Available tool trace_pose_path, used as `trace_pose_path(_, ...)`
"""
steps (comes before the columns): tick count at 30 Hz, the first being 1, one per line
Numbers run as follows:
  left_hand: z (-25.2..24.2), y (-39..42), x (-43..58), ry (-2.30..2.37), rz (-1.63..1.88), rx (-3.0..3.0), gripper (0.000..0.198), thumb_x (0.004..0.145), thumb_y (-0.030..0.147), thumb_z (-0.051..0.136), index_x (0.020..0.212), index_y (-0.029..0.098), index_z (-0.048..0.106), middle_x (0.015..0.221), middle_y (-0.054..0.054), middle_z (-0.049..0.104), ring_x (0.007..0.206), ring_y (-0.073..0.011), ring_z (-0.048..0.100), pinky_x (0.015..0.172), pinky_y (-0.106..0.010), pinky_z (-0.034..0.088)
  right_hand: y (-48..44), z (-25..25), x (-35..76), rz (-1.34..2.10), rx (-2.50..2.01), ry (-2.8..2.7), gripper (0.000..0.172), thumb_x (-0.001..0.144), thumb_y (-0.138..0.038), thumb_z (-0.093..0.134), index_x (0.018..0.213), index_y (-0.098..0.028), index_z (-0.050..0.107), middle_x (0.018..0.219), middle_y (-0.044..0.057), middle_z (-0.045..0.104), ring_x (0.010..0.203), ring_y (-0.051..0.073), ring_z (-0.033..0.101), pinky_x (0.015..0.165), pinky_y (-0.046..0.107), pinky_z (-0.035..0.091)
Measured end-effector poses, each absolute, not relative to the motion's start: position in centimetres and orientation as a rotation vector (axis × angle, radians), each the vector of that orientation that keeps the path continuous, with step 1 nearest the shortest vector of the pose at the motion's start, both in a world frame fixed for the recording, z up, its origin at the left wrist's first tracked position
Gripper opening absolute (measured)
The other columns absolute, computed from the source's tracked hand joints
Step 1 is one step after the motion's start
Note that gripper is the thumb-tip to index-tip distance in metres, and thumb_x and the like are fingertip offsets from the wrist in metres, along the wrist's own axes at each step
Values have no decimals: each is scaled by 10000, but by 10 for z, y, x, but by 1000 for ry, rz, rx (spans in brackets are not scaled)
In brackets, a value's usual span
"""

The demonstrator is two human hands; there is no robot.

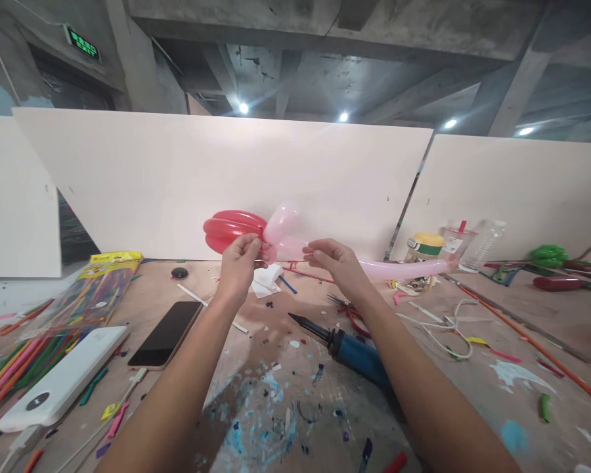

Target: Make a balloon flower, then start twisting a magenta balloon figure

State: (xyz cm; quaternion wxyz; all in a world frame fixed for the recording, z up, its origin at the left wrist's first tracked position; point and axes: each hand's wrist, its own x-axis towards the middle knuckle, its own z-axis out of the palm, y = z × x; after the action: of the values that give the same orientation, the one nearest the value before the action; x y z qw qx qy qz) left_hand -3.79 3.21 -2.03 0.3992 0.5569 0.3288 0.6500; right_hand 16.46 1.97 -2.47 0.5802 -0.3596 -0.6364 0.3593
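A red balloon [234, 223], twisted into several lobes, is joined to a pale pink long balloon [282, 222]. My left hand [243, 256] is closed, pinching the twist where red meets pink. The fingers of my right hand [332, 256] are bent round the pink balloon farther along; part of it is hidden behind that hand. Its long tail [406, 268] sticks out to the right. Both hands are raised over the worktable, in front of a white board. Below my right forearm lies a blue hand pump [357, 355] with a black nozzle pointing left.
A phone [166, 334], a white power bank [64, 378] and a bag of long balloons [103, 289] lie at left. Red-handled scissors [354, 315] are beside the pump. A yellow-lidded jar [426, 244] and a plastic bottle [485, 246] stand at right. A white board [256, 164] closes the back.
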Motion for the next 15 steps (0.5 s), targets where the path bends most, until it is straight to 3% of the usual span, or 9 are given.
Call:
trace_pose_path(4, -26, 32, -43, 1223, 1713, 1781, 177, 838, 314, 509, 897, 180, 608, 894, -45, 688, 755, -160, 611, 678, -279, 476, 24, -24, 181, 605, -992, -1569, 201, 816, -317, 549, 927, -171, 630, 967, 67, 696, 960, 189, 624, 886, 369, 459)
trace_pose_path(10, -28, 36, -51, 1550, 1646, 2125, 203, 868, 273, 444, 916, 200, 627, 915, -39, 702, 809, -194, 631, 759, -296, 446, 19, -49, 227, 397, -1631, -2256, 233, 838, -268, 503, 976, -210, 682, 1090, 43, 682, 997, 190, 613, 877, 297, 447)
trace_pose_path(13, -23, 40, -69, 1742, 1726, 2051, 231, 868, 286, 439, 966, 204, 632, 935, -49, 699, 808, -205, 638, 768, -304, 448, 11, -75, 251, 266, -1930, -2162, 209, 757, -258, 623, 907, -129, 690, 954, 138, 698, 914, 275, 640, 813, 362, 467)
trace_pose_path(15, -18, 41, -83, 1944, 1717, 2026, 238, 861, 298, 447, 965, 217, 645, 897, -51, 700, 802, -224, 639, 750, -315, 442, 5, -89, 261, 157, -2029, -2072, 225, 746, -267, 674, 914, -118, 677, 940, 149, 684, 897, 281, 641, 799, 379, 478)
